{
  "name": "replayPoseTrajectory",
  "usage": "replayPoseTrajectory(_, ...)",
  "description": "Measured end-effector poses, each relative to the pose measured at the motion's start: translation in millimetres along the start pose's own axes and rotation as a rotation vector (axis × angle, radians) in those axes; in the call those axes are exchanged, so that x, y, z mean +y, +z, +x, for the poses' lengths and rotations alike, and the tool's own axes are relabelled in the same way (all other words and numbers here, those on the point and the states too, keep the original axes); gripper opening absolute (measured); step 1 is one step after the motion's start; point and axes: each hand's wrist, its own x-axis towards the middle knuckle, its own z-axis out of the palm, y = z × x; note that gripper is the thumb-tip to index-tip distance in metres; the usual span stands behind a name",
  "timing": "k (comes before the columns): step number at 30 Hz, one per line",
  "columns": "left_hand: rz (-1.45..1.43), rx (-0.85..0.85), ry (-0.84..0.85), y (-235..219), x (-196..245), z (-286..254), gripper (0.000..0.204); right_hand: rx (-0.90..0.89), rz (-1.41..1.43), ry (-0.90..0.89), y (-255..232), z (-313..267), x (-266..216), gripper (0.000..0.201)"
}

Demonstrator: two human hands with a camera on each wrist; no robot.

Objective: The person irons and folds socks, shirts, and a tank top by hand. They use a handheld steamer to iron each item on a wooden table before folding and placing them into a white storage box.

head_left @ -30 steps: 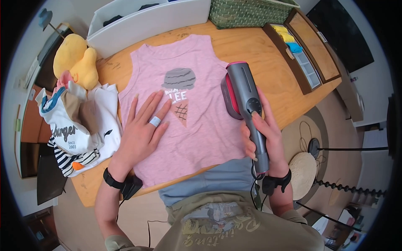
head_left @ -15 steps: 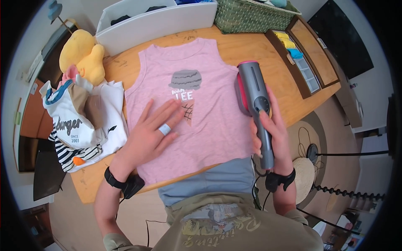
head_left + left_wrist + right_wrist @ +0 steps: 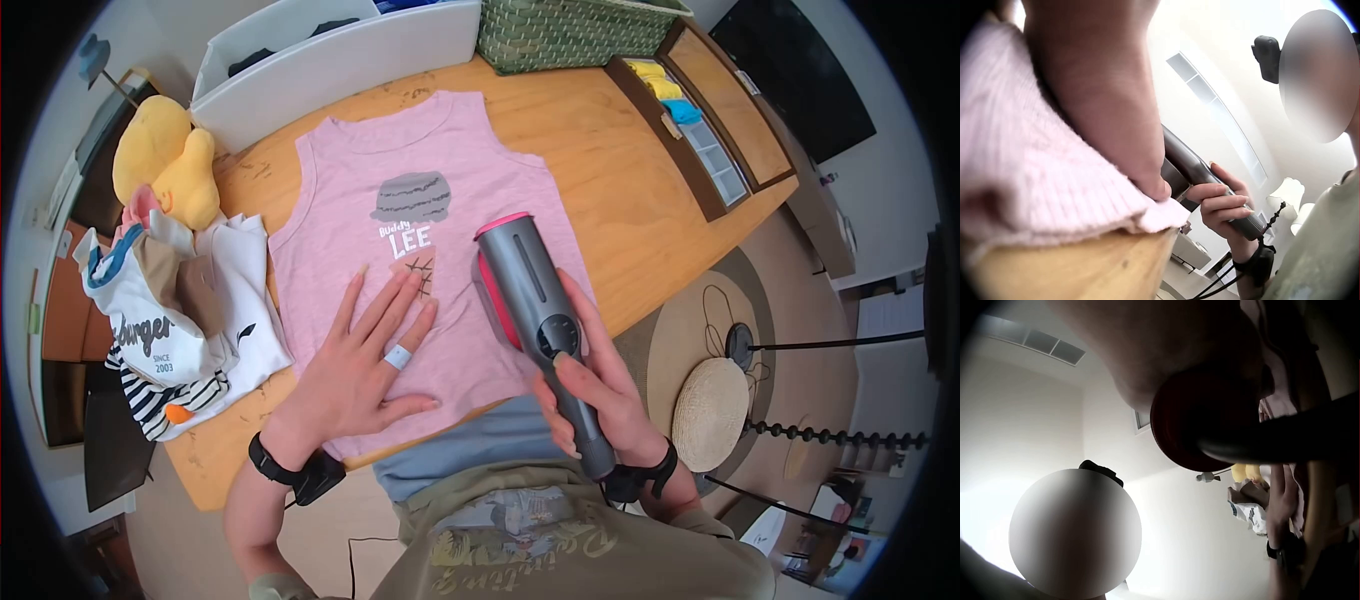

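A pink sleeveless top [image 3: 340,190] with a grey ice-cream print lies flat on the wooden table. My left hand [image 3: 365,375] rests palm down on its lower left part, fingers spread, with fingertips over the printed cone. In my right hand [image 3: 610,400] I grip a grey handheld garment steamer [image 3: 530,290] by its handle, thumb near the round control panel. The steamer's pink-edged head faces left, over the right side of the top. The left wrist view shows the fingers of the right hand [image 3: 1222,203] curled round the handle and the ribbed pink hem [image 3: 1085,194] close by.
To the left lie a white printed garment [image 3: 160,320], striped cloth [image 3: 150,390] and a yellow plush toy [image 3: 170,165]. Along the back stand a white bin [image 3: 340,75] and a green woven basket [image 3: 570,40]. An open compartment box [image 3: 700,150] sits at the right edge.
The steamer has moved left and towards my body, from the top's right edge to over its cloth. My left hand has slid down from the lettering to the cone and stays spread.
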Motion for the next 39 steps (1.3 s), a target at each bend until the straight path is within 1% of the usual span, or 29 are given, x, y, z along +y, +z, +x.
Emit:
replayPoseTrajectory(7, -0.017, -0.021, 0.019, -3.6, -0.4, -2.0, 0.101, 0.17, -0.034, -0.09, -13.7, 2.0, -7.8, 0.076)
replayPoseTrajectory(13, 0.015, 0.005, -0.027, -7.0, -0.1, -3.3, 0.097, 0.262, -0.039, -0.164, -25.0, 3.3, -15.8, 0.074)
replayPoseTrajectory(16, 0.016, 0.028, -0.024, -7.2, -4.6, -4.0, 0.085, 0.238, -0.009, -0.154, -25.5, 2.1, -19.0, 0.073)
replayPoseTrajectory(19, 0.061, 0.082, -0.054, -1.7, -18.7, -6.5, 0.072, 0.225, -0.012, -0.154, -24.6, 1.9, -20.1, 0.073)
replayPoseTrajectory(22, 0.118, 0.113, -0.166, -1.6, -27.1, -9.2, 0.068, 0.243, -0.066, -0.188, -16.4, 3.1, -17.4, 0.076)
replayPoseTrajectory(23, 0.109, 0.123, -0.204, 0.7, -27.8, -10.3, 0.07, 0.253, -0.09, -0.203, -12.2, 4.4, -16.7, 0.078)
replayPoseTrajectory(25, 0.093, 0.144, -0.276, 5.4, -28.5, -9.8, 0.074, 0.216, -0.106, -0.203, -4.2, 8.3, -17.8, 0.078)
replayPoseTrajectory(27, 0.113, 0.16, -0.28, 7.1, -28.1, -9.4, 0.077, 0.184, -0.125, -0.185, 6.0, 13.7, -18.3, 0.079)
replayPoseTrajectory(29, 0.121, 0.174, -0.281, 8.1, -28.2, -8.5, 0.081, 0.1, -0.168, -0.186, 19.4, 24.8, -16.7, 0.079)
replayPoseTrajectory(34, 0.119, 0.192, -0.301, 10.6, -29.1, -10.1, 0.091, -0.053, -0.124, -0.07, 45.7, 50.5, -9.2, 0.078)
replayPoseTrajectory(36, 0.111, 0.192, -0.304, 10.0, -28.8, -10.3, 0.093, -0.074, -0.13, -0.04, 55.8, 58.1, -5.2, 0.078)
replayPoseTrajectory(39, 0.11, 0.186, -0.308, 9.7, -28.9, -9.9, 0.094, -0.069, -0.1, -0.019, 53.1, 64.2, 3.1, 0.077)
